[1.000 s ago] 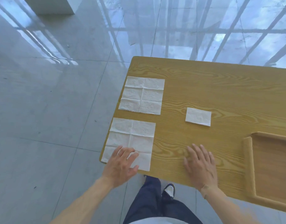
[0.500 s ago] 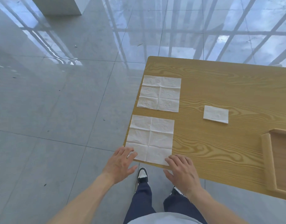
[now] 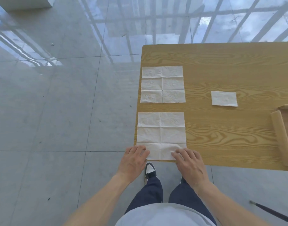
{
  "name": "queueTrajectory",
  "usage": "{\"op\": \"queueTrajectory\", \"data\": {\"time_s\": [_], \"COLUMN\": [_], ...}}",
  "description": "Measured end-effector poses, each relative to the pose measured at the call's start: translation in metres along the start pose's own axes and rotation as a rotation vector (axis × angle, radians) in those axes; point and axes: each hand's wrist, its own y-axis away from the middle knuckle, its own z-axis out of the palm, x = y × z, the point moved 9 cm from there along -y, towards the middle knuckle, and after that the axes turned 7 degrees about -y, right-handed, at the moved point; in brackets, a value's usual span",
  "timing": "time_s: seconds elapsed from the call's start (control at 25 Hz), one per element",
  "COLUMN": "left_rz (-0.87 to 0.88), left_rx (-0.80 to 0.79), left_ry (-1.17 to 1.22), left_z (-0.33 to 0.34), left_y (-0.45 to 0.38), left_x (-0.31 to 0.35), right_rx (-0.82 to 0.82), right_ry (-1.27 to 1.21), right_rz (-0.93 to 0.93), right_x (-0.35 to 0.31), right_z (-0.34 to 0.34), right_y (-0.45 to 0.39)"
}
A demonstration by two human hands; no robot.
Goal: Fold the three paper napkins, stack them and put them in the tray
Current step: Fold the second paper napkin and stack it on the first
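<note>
1. Both hands sit at the near edge of the closest open napkin (image 3: 161,136). The left hand (image 3: 133,160) is on its near-left corner and the right hand (image 3: 188,163) on its near-right corner. My guess is this sets up lifting that edge and folding it away.
2. Fingers: both sets lie bent and close together on the paper. Whether they're actually pinching the edge or just resting on it, I can't tell, since the fingertips hide the contact.
3. This napkin lies flush with the table (image 3: 221,62) corner nearest the person, which looks handy because the edge can be grabbed from the overhang.
4. Count: three napkins in total. Two are spread flat, the near one and the far open napkin (image 3: 162,84) just beyond it. The one folded napkin (image 3: 223,98) lies well apart to the right.
5. One wooden tray (image 3: 281,141) sits at the right edge of view, only partly visible, with nothing seen in it.
6. So roughly one fold is finished, with two left, plus stacking.
</note>
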Motion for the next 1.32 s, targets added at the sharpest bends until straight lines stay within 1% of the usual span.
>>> {"op": "queueTrajectory", "data": {"time_s": [0.24,0.36,0.48,0.64,0.76,0.92,1.16,1.32], "left_rz": [0.021,0.037,-0.007,-0.110,-0.178,-0.261,-0.387,-0.457], "left_rx": [0.086,0.166,0.226,0.273,0.291,0.243,0.072,-0.022], "left_ry": [0.026,0.048,0.120,0.239,0.292,0.326,0.399,0.400], "left_z": [0.000,-0.005,-0.013,-0.025,-0.035,-0.037,-0.022,-0.006], "left_y": [0.008,0.012,0.013,0.009,-0.002,-0.028,-0.060,-0.067], "left_x": [0.000,0.000,-0.005,-0.019,-0.031,-0.046,-0.061,-0.068], "right_rx": [0.061,0.118,0.160,0.243,0.270,0.217,0.127,0.064], "right_ry": [-0.013,-0.036,-0.061,-0.141,-0.172,-0.197,-0.236,-0.239], "right_rz": [0.021,0.018,0.028,0.101,0.127,0.194,0.317,0.367], "right_x": [-0.001,-0.004,-0.004,0.004,0.010,0.021,0.041,0.050], "right_z": [0.000,-0.007,-0.018,-0.039,-0.050,-0.052,-0.042,-0.029], "right_y": [0.015,0.018,0.017,0.008,-0.009,-0.038,-0.065,-0.071]}}
